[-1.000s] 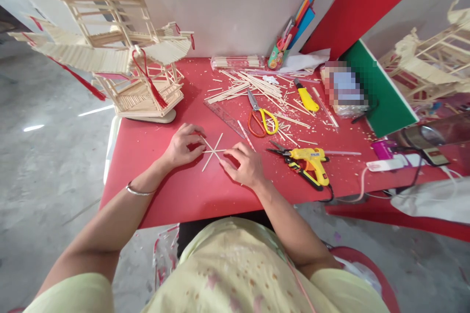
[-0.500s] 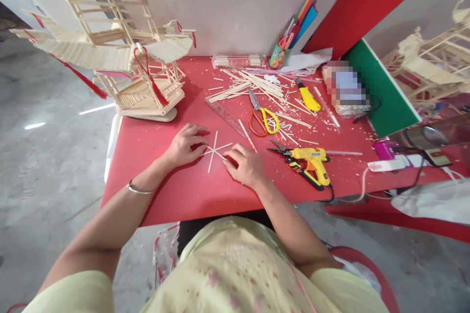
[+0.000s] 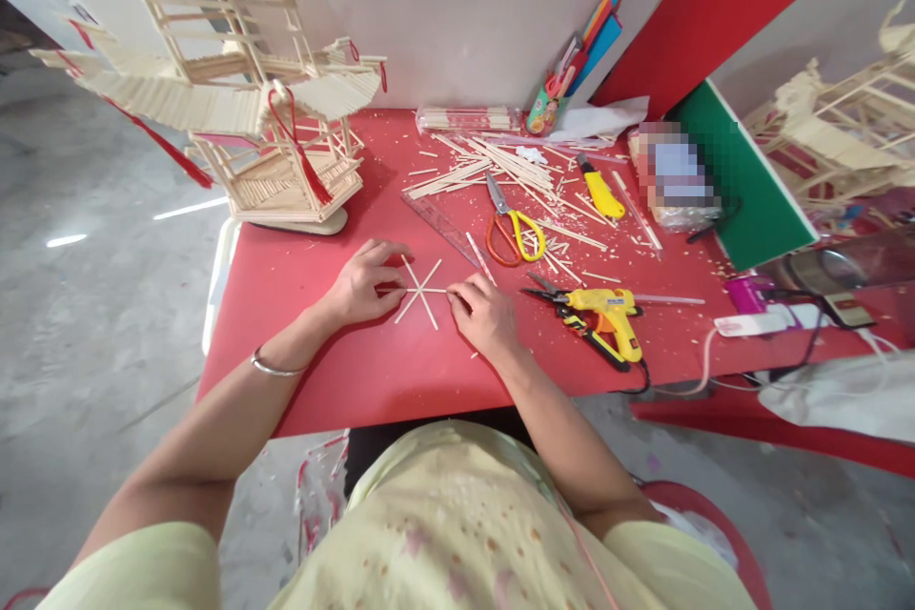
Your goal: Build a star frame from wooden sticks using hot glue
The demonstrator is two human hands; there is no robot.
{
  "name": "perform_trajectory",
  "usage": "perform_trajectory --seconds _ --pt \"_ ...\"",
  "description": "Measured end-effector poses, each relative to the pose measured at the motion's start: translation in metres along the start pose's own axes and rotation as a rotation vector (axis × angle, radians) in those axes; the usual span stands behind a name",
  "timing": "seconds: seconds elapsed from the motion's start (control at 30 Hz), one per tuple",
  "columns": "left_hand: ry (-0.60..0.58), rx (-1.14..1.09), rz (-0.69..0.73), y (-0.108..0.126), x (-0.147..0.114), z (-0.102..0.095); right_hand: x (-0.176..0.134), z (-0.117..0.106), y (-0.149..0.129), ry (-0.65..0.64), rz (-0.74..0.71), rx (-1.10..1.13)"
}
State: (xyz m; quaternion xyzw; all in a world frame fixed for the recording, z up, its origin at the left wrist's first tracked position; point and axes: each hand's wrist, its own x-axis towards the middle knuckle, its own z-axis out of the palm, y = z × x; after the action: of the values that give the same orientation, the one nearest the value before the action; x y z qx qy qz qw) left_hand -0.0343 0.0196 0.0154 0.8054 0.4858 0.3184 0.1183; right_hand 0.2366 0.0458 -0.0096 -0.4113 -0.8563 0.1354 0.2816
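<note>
A flat six-armed star of thin wooden sticks (image 3: 419, 290), crossed at the middle, lies on the red table between my hands. My left hand (image 3: 361, 284) is closed around the star's left arm, its thumb and curled fingers on either side of the stick. At the opposite end, my right hand (image 3: 486, 313) pinches the tip of the right arm between thumb and forefinger. Beyond them lie a clear ruler (image 3: 439, 227), a red-and-white paper strip (image 3: 479, 257) and scissors (image 3: 513, 227) with one orange and one yellow handle.
A stick-built pagoda model (image 3: 286, 181) with red tassels stands at the left. Loose sticks (image 3: 511, 167) and scraps cover the back. Rightward are a yellow utility knife (image 3: 601, 189), pliers (image 3: 590, 338), a glue gun (image 3: 607, 313), a power strip (image 3: 772, 319) and a green board (image 3: 758, 191).
The stick star has turned a little between my hands, so the arm they hold now runs level across. My right hand has shifted slightly up and to the right.
</note>
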Motion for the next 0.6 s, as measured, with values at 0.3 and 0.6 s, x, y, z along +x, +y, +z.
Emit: perform_trajectory --seconds 0.3,0.6 --pt "0.029 0.018 0.036 0.000 -0.001 0.002 0.000 -0.003 -0.003 0.006 0.014 0.057" --pt "0.011 0.025 0.005 0.000 -0.002 0.002 -0.002 -0.014 -0.011 -0.138 -0.107 0.111"
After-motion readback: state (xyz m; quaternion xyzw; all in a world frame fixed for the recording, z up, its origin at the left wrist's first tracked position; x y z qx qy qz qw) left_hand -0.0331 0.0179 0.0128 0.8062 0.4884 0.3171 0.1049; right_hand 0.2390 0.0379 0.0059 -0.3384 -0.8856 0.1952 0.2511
